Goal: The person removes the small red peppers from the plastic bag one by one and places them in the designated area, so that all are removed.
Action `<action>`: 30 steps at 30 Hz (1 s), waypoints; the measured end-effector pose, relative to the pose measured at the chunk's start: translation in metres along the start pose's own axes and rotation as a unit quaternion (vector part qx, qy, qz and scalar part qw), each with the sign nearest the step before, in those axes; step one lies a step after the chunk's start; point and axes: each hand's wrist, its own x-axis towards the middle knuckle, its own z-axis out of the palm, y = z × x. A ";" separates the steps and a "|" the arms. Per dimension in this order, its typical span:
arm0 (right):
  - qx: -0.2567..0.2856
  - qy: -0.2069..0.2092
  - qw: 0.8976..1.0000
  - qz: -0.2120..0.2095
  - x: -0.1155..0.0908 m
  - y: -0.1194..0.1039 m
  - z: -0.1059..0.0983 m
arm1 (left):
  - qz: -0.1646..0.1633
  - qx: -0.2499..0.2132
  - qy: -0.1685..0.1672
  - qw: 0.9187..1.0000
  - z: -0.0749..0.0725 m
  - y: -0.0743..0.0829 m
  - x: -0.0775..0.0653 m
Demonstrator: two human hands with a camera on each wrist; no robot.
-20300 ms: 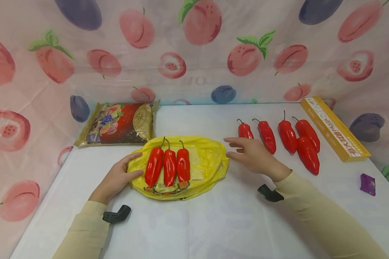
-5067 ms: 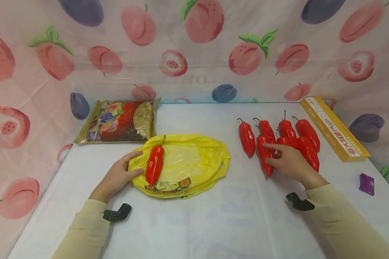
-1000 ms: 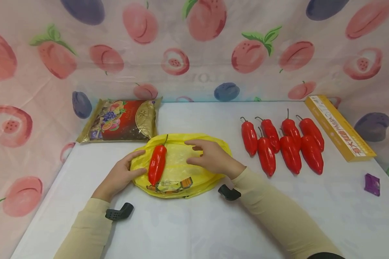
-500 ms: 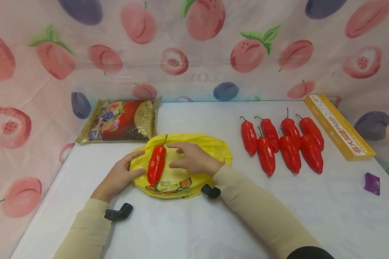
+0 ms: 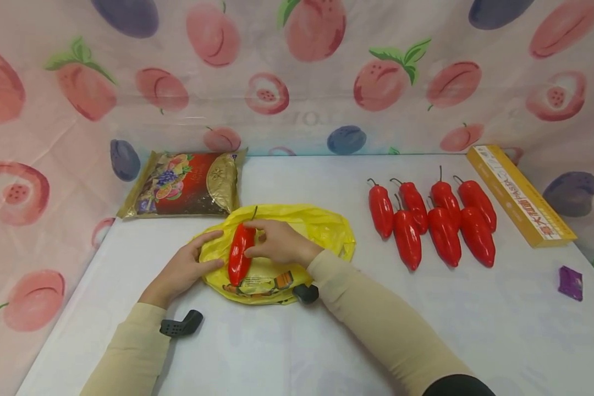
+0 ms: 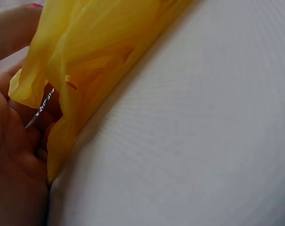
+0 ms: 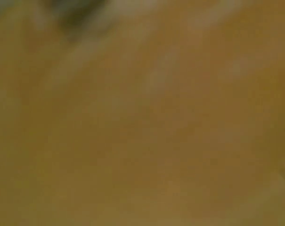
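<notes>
A yellow plastic bag (image 5: 322, 236) lies flattened on the white table, with one red chili pepper (image 5: 239, 261) on its left part. My right hand (image 5: 282, 242) is over the bag and grips this pepper from the right, thumb and fingers at its upper half; part of the pepper is hidden behind them. My left hand (image 5: 180, 272) holds the bag's left edge between thumb and spread fingers. In the left wrist view, folds of the bag (image 6: 95, 42) run between the fingers of the left hand (image 6: 17, 146). The right wrist view is only an orange-brown blur.
Several red peppers (image 5: 407, 239) lie in two rows to the right. Beside them is a long yellow pasta box (image 5: 520, 198), with a small purple packet (image 5: 571, 283) in front. A red and gold food pouch (image 5: 185, 184) lies at the back left. Fruit-print cloth (image 5: 307, 121) hangs behind.
Two of three peppers left the bag for the right-hand group over the earlier frames. In the last second my right hand moved left and took hold of the remaining pepper; the left hand stayed.
</notes>
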 end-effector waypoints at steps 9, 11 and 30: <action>0.028 0.011 1.000 0.002 0.005 0.002 0.009 | 0.006 0.000 -0.011 1.000 -0.001 0.003 -0.002; 0.023 0.013 1.000 0.007 0.007 0.001 0.012 | 0.006 0.001 -0.013 1.000 -0.001 0.004 -0.002; -0.022 0.018 0.998 0.047 0.011 -0.005 0.021 | 0.007 0.002 -0.010 1.000 0.000 0.001 -0.001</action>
